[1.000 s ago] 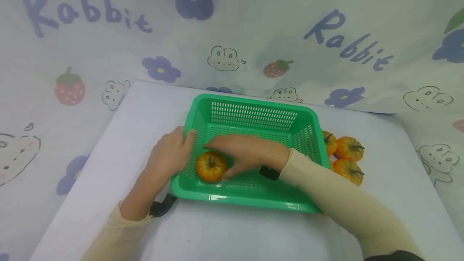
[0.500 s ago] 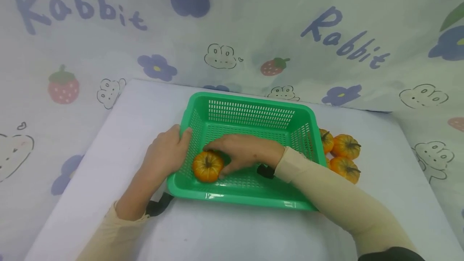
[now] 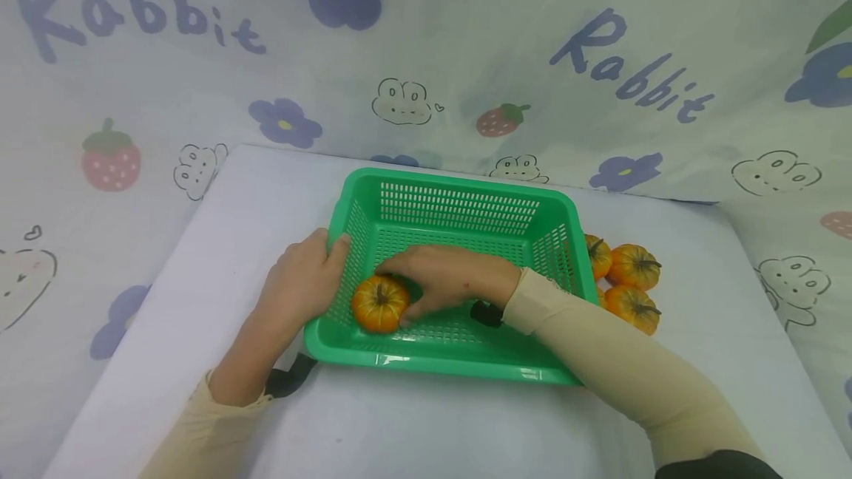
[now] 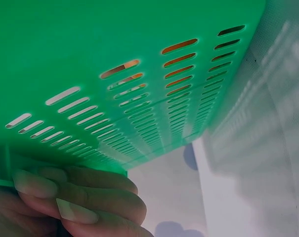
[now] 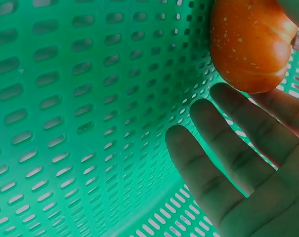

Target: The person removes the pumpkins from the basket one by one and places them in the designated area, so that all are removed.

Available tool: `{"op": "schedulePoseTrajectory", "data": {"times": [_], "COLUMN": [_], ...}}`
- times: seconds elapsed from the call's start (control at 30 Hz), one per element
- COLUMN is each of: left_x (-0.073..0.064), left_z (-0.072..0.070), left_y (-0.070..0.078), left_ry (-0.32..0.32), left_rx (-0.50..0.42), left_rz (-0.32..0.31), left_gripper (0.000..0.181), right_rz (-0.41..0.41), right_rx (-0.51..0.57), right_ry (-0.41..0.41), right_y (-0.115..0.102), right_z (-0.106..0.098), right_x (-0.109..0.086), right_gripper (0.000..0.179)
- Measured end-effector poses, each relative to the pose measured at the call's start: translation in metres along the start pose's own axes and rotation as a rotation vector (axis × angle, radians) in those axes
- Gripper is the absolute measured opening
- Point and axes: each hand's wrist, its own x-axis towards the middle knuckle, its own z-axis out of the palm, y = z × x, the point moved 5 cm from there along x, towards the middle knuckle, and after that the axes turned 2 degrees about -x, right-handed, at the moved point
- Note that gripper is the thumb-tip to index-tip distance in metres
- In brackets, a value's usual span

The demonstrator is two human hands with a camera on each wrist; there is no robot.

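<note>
A small orange pumpkin (image 3: 380,304) with a brown stem sits in the near left part of a green plastic basket (image 3: 452,369). My right hand (image 3: 447,276) reaches over the basket's right side; its thumb and fingertips lie along the pumpkin's right side. In the right wrist view, the fingers (image 5: 208,177) stretch out fairly straight, and one runs under the orange pumpkin (image 5: 253,44). At the basket's left rim my left hand (image 3: 302,276) grips the edge. The left wrist view shows its fingers (image 4: 90,197) curled under the rim, outside the slotted wall (image 4: 80,39).
Several more orange pumpkins (image 3: 634,267) stand on the white table (image 3: 705,353) against the basket's right side, partly hidden by it. A cloth (image 3: 439,35) printed with flowers, strawberries and rabbits rises behind the table.
The whole head view has shifted slightly to the left and up. My right fingertips have eased a little to the right along the pumpkin. The left hand stays on the rim.
</note>
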Motion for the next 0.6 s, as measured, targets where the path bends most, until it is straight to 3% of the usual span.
{"op": "schedulePoseTrajectory", "data": {"times": [0.6], "left_x": [0.0016], "left_z": [0.0020], "left_y": [-0.0017], "left_ry": [-0.010], "left_rx": [-0.002], "left_rz": [-0.007], "left_gripper": [0.050], "right_rz": [0.037], "right_rx": [0.004], "right_ry": [-0.018], "right_y": [0.0038], "right_z": [0.0008], "right_x": [-0.0008], "right_gripper": [0.079]}}
